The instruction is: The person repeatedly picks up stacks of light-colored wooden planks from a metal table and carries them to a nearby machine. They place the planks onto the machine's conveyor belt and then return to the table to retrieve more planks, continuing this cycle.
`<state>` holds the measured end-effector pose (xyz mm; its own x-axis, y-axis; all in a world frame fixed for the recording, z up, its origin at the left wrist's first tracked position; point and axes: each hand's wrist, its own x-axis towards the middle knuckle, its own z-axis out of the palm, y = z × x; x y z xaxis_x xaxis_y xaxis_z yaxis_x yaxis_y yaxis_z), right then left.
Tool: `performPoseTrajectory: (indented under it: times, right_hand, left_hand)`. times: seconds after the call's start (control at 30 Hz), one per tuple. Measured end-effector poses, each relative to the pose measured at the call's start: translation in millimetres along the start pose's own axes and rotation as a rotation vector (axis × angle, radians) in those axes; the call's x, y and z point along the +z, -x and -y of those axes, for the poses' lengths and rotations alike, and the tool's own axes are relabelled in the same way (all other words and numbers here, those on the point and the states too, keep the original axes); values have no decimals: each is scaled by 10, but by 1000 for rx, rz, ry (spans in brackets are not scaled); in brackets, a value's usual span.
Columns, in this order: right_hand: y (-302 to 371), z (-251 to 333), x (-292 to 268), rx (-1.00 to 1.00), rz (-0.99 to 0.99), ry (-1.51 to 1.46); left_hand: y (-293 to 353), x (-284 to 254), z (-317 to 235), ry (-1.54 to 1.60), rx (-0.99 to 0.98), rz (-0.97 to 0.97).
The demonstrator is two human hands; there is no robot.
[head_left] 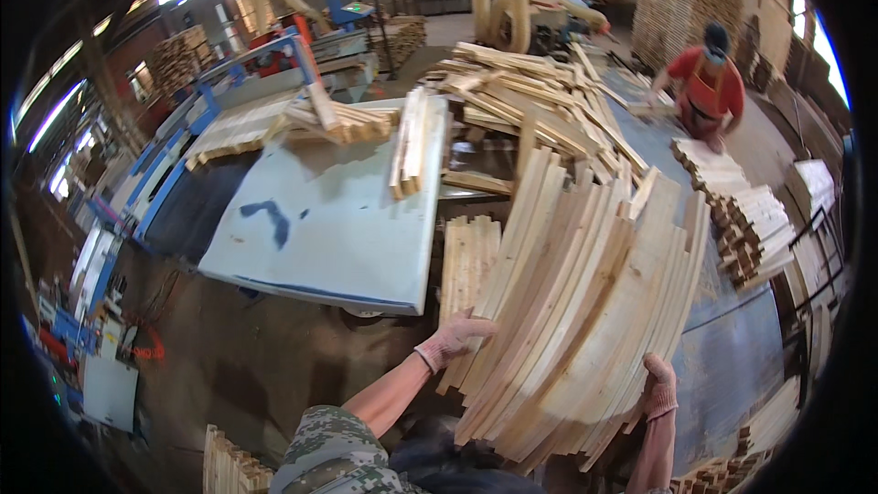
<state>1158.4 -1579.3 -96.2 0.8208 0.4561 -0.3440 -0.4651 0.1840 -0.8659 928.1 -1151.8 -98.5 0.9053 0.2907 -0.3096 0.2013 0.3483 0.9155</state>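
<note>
A wide row of long pale wooden boards (585, 311), packed side by side, lies in front of me with its ends toward my body. My left hand (460, 337), in a pinkish knit glove, grips the left edge of the row. On the opposite edge, my right hand (660, 387) is closed against the outer boards in a matching glove; its fingertips are partly hidden. Between them the boards are pressed together. A shorter batch of boards (469, 261) stands just left of the row, close to my left hand.
A light metal table (338, 229) with a few wood strips (413, 151) is at left, beside a blue-framed machine (174, 160). Behind the boards rises a jumbled wood heap (540, 101). A co-worker in red (709, 82) stands far right near stacked pieces (732, 201) on a grey surface (732, 338).
</note>
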Motion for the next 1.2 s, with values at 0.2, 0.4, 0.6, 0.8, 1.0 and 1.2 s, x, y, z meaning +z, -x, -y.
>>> performPoseTrajectory:
  times: [0.2, 0.4, 0.6, 0.8, 1.0, 1.2]
  right_hand:
    - [234, -171, 2147, 92, 287, 82]
    - [386, -797, 3772, 311, 386, 358]
    - [255, -1558, 5217, 267, 610, 550]
    - [8, -2186, 6262, 399, 693, 653]
    - [-346, -2574, 6676, 258, 741, 602]
    - [-292, -2659, 7329, 348, 522, 495]
  left_hand:
    - [1395, -1520, 90, 210, 19, -293]
    - [3028, -2450, -189, 247, 27, -583]
    - [3889, -3726, 291, 519, 77, -715]
    - [4204, -4811, 466, 429, 14, -823]
    - [3954, -5567, -31, 212, 13, -885]
    - [3669, -6308, -984, 103, 10, -696]
